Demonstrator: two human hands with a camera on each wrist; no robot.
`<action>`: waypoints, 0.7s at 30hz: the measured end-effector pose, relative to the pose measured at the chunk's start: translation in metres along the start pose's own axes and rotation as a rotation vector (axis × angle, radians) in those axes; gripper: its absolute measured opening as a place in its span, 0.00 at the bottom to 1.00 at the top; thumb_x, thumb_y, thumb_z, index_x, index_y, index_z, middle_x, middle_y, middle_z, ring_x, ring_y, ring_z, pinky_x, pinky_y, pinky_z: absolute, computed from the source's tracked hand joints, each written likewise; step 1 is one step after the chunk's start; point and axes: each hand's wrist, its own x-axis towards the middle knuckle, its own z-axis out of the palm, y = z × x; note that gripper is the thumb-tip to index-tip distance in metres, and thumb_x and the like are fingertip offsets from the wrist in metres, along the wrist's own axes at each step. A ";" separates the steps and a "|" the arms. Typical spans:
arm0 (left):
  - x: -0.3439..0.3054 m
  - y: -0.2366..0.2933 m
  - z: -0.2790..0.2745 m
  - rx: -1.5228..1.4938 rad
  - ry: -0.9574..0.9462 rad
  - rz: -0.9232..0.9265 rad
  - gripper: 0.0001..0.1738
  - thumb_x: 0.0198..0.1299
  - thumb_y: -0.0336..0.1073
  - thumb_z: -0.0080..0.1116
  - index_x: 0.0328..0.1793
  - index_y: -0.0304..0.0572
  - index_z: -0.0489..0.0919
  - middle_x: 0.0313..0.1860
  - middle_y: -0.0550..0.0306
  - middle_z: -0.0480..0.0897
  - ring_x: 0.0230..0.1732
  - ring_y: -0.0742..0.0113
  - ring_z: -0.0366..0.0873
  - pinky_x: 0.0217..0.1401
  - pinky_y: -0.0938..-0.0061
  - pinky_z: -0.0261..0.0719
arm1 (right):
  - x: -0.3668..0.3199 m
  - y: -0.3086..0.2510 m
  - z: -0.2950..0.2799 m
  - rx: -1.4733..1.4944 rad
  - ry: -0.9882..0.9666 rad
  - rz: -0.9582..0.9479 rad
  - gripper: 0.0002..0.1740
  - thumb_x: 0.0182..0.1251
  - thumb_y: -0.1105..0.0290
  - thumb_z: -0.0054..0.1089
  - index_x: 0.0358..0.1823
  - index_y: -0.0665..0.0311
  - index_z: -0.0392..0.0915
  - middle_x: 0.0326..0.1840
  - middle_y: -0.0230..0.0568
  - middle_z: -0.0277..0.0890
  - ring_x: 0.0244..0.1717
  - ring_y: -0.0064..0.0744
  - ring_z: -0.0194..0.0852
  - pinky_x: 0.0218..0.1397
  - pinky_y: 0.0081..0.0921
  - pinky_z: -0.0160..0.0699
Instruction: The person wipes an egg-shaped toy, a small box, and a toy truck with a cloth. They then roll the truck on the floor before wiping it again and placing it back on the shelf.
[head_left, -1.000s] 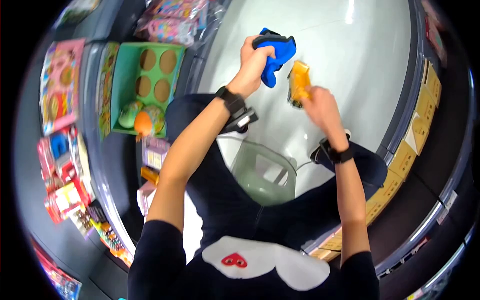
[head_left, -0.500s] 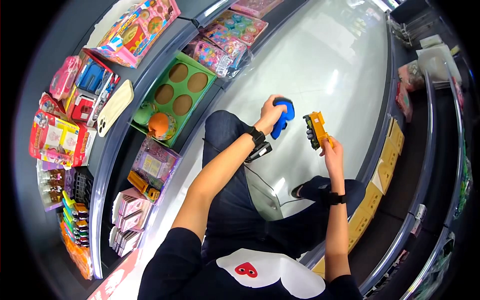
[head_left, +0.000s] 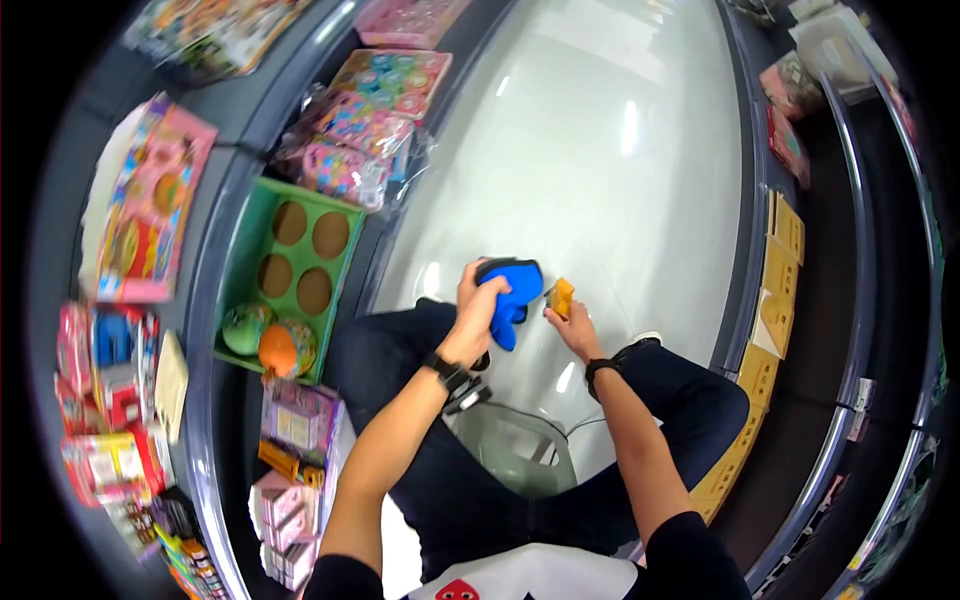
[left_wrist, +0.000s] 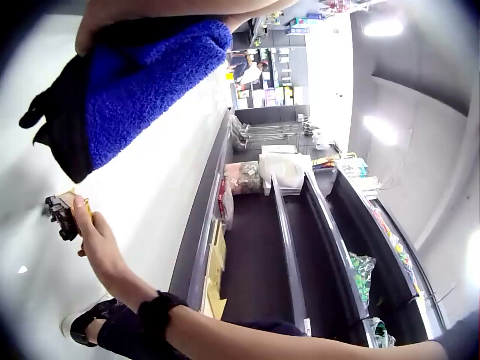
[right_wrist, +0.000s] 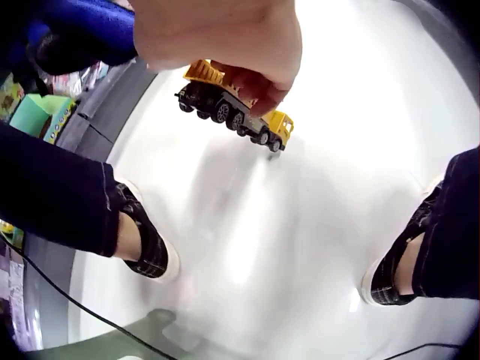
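In front of the seated person's knees, the left hand (head_left: 472, 318) grips a bunched blue cloth (head_left: 517, 283) with black edging. Its fluffy blue surface shows close up in the left wrist view. The right hand (head_left: 578, 330) holds a yellow toy dump truck (head_left: 562, 294), just right of the cloth. From the right wrist, the truck's yellow cab (right_wrist: 280, 124) and black wheels (right_wrist: 223, 112) show below the curled fingers, over the pale floor. Part of the truck's body is hidden behind that hand.
A green stool (head_left: 515, 455) stands between the legs, with a cable across it. On the left shelf are a green carton (head_left: 245, 290) with round holes, boxed toys and another yellow toy vehicle (head_left: 288, 463). Brown cartons (head_left: 778, 285) line the lower right shelf.
The head view has swung about. Compared with half a second ago, the truck has turned and come closer to the cloth. Both hands keep their hold.
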 end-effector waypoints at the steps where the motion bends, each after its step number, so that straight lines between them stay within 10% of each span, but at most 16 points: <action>1: -0.005 0.013 0.004 -0.006 -0.026 -0.041 0.28 0.48 0.25 0.55 0.60 0.40 0.68 0.45 0.50 0.77 0.40 0.62 0.79 0.35 0.69 0.82 | 0.007 0.006 0.008 0.009 -0.007 0.029 0.29 0.69 0.48 0.55 0.44 0.74 0.72 0.46 0.61 0.72 0.47 0.59 0.71 0.49 0.45 0.73; 9: 0.002 0.028 0.030 0.049 0.054 -0.140 0.30 0.50 0.27 0.54 0.63 0.44 0.67 0.50 0.51 0.75 0.43 0.62 0.78 0.42 0.69 0.81 | 0.021 0.036 0.045 -0.352 -0.028 -0.176 0.23 0.58 0.56 0.64 0.46 0.68 0.75 0.51 0.55 0.71 0.53 0.52 0.69 0.53 0.44 0.70; 21: 0.018 0.003 0.041 0.179 0.009 -0.144 0.32 0.51 0.24 0.55 0.67 0.40 0.64 0.52 0.50 0.75 0.47 0.61 0.77 0.44 0.70 0.82 | 0.031 0.054 0.081 -0.071 -0.191 0.343 0.24 0.62 0.52 0.56 0.53 0.60 0.74 0.52 0.49 0.77 0.47 0.52 0.79 0.48 0.43 0.78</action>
